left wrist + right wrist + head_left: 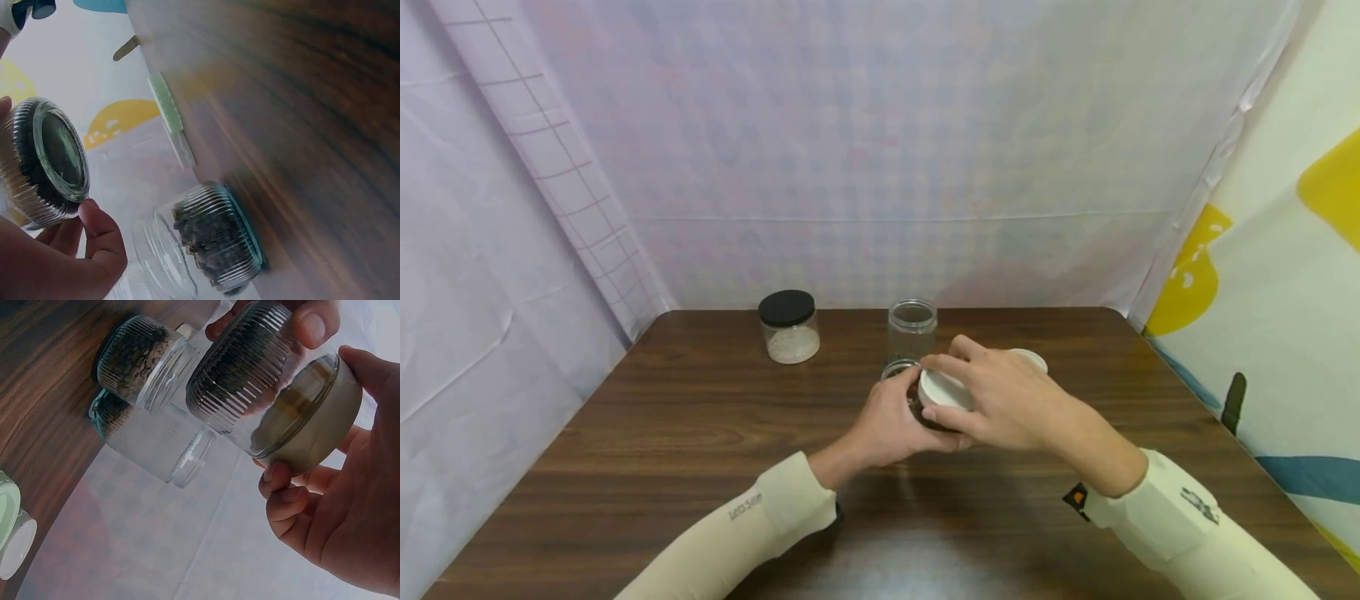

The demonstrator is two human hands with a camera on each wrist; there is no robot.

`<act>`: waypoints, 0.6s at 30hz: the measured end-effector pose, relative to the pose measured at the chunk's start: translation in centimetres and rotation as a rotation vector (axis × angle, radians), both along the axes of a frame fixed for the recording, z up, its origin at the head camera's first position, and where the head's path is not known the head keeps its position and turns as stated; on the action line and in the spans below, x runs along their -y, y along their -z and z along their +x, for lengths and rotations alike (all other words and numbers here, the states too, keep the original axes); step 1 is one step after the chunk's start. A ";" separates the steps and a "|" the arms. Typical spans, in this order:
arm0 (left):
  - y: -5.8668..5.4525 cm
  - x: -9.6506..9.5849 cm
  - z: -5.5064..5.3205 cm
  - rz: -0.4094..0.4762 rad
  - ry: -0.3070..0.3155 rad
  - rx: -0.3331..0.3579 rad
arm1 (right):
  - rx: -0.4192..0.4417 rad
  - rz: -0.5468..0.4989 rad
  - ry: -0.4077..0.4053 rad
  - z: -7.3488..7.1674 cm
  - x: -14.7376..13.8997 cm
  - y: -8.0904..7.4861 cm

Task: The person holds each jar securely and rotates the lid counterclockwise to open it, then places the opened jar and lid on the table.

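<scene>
My left hand (891, 421) holds a small ribbed glass jar (240, 369) with dark, grainy contents, tilted above the table. The fingers of my right hand (1000, 396) grip the rim of a white lid (943, 392), which sits on the jar's mouth. Whether the lid is screwed tight I cannot tell. In the left wrist view the jar's round glass base (62, 150) faces the camera. Just beyond the hands stand two lidless glass jars, a nearer one (134, 356) and a farther one (147, 444), both with dark bits inside.
A clear jar with a black lid (790, 329) and white grains stands at the back left. Right of the hands lie a pale green lid (165, 103) and a white lid (17, 545). Cloth curtains (880, 167) border the wooden table (700, 425) behind and on the sides.
</scene>
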State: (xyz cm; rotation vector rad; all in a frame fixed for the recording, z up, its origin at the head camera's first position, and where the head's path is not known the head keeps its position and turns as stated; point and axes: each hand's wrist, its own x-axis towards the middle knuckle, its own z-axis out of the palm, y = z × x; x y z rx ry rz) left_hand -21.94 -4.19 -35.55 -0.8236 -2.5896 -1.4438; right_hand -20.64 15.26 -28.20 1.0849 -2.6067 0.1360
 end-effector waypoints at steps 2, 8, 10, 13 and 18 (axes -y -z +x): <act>0.1 0.1 0.0 0.002 0.011 -0.003 | 0.012 0.005 -0.022 0.0 0.0 0.0; 0.0 0.3 0.0 0.013 0.051 0.002 | 0.019 0.019 -0.079 0.4 -0.2 -0.6; -0.1 0.3 0.0 0.014 0.061 0.011 | 0.014 0.021 -0.086 0.5 -0.4 -0.8; 0.0 0.3 0.1 0.012 0.070 0.019 | 0.021 0.026 -0.097 0.6 -0.5 -0.9; 0.0 0.3 0.2 0.017 0.068 0.015 | 0.054 0.024 -0.109 0.9 -0.8 -1.1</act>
